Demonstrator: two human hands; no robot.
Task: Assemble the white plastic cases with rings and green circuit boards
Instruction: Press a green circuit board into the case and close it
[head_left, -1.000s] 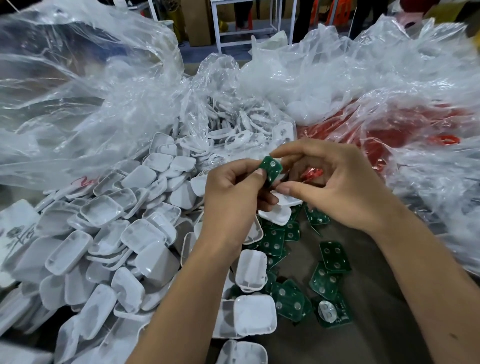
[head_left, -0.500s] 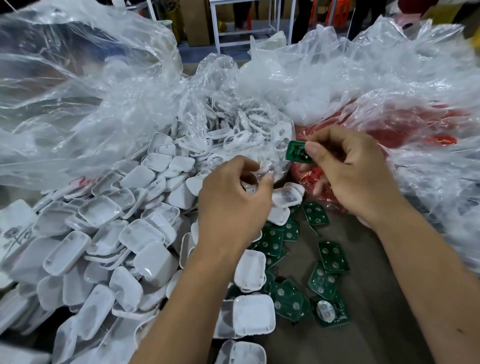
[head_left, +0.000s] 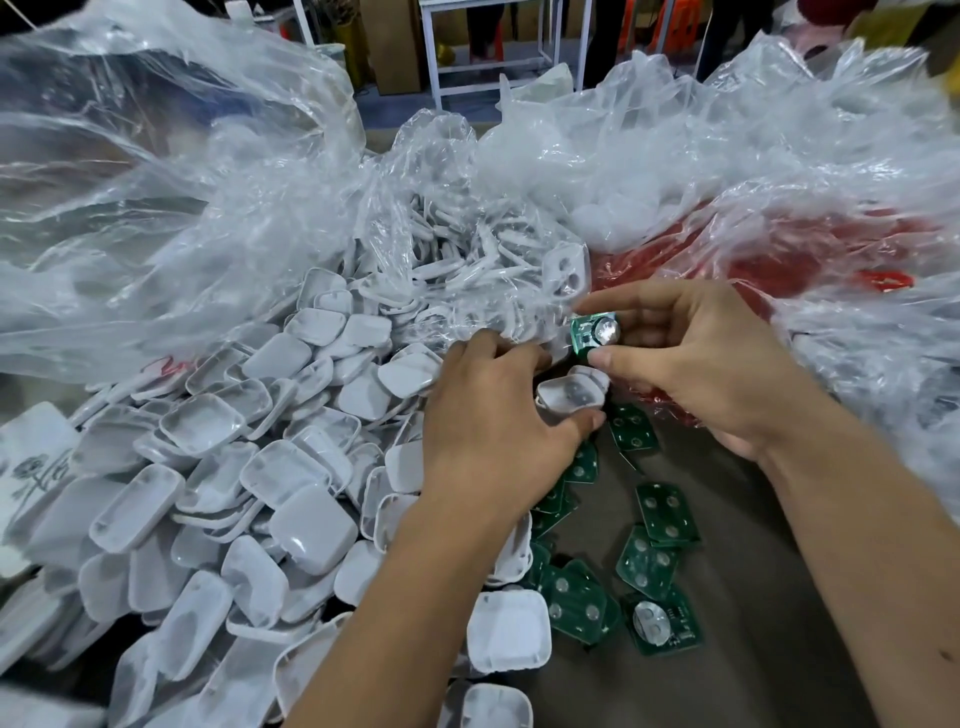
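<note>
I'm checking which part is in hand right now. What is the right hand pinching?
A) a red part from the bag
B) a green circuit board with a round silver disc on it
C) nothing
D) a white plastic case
B: the right hand pinches a green circuit board, silver disc facing the camera, between thumb and fingers above the loose boards on the table.

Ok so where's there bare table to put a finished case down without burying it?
Bare brown table shows at the near right, between the scattered green circuit boards and the right forearm. A thinner strip runs between the boards. The whole left is heaped with white cases, and the far side is covered by plastic bags.
</note>
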